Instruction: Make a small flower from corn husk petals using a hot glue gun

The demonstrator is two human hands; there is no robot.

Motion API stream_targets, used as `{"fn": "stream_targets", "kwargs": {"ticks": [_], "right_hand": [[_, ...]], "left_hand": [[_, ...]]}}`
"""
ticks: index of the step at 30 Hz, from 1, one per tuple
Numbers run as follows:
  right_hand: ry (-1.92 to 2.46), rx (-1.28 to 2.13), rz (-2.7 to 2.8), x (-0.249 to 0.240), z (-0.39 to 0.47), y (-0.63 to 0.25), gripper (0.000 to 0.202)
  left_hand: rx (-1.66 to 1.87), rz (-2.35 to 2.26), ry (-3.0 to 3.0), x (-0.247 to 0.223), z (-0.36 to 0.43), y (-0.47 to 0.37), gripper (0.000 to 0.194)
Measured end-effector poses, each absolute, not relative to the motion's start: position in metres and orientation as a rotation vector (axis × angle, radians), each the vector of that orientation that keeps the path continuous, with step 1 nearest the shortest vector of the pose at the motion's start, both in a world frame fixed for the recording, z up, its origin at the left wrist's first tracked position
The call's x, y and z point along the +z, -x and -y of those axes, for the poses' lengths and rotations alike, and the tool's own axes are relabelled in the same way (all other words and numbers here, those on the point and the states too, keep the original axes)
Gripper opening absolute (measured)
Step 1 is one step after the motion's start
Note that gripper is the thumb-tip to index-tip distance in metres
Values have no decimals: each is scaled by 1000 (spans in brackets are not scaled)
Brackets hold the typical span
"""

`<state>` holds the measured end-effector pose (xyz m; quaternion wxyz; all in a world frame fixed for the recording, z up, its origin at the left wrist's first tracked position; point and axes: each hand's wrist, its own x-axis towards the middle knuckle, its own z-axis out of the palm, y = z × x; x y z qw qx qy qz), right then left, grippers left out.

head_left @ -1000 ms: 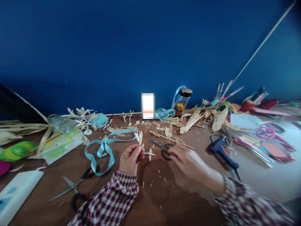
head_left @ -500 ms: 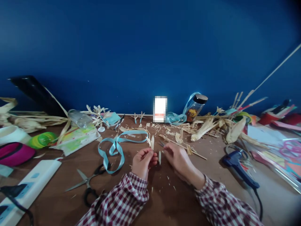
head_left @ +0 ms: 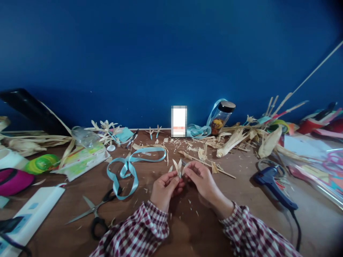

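My left hand (head_left: 165, 189) is closed in a pinch around the base of a small flower-like cluster of pale corn husk petals (head_left: 177, 167), whose pointed tips stand up. Close beside it, my right hand (head_left: 199, 180) pinches a single pale husk petal (head_left: 184, 169) between thumb and fingers, right by the cluster. Whether the two pieces touch, I cannot make out. A thin dark tip (head_left: 183, 163) shows just behind the right fingers; its kind is unclear. To the left, light blue ribbon (head_left: 136, 178) lies in loops near black-handled scissors (head_left: 95, 210).
A blue glue gun (head_left: 276, 187) lies at right, its cord running forward. A white power strip (head_left: 34, 217) is at front left. Along the blue wall are a lidded jar (head_left: 222, 117), dried corn husks (head_left: 230, 142), a bright blurred-out panel (head_left: 179, 121) and a clear bottle (head_left: 85, 137).
My right hand has taken up the loose petal from the table and moved in against the cluster. The left hand has shifted slightly right, tilting the cluster. The view has turned a little.
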<state>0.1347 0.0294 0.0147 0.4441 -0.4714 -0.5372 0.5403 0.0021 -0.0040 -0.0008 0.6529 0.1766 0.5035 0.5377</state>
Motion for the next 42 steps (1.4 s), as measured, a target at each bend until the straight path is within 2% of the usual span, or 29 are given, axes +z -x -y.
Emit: {"fn": "stream_targets", "kwargs": {"ticks": [8,21,42], "right_hand": [[1121,1390,1324,11,-27,-133,17],[1181,1255,1453,6,-25,-135,16],[1185,1278,1424,8,-25,-133,19]], "left_hand": [[1167,-1201,-490,-2,6,-2,28],[1152,-1250,-583,1,8,-4,28],[1139,-1239,-586,2,8,-4,29]]}}
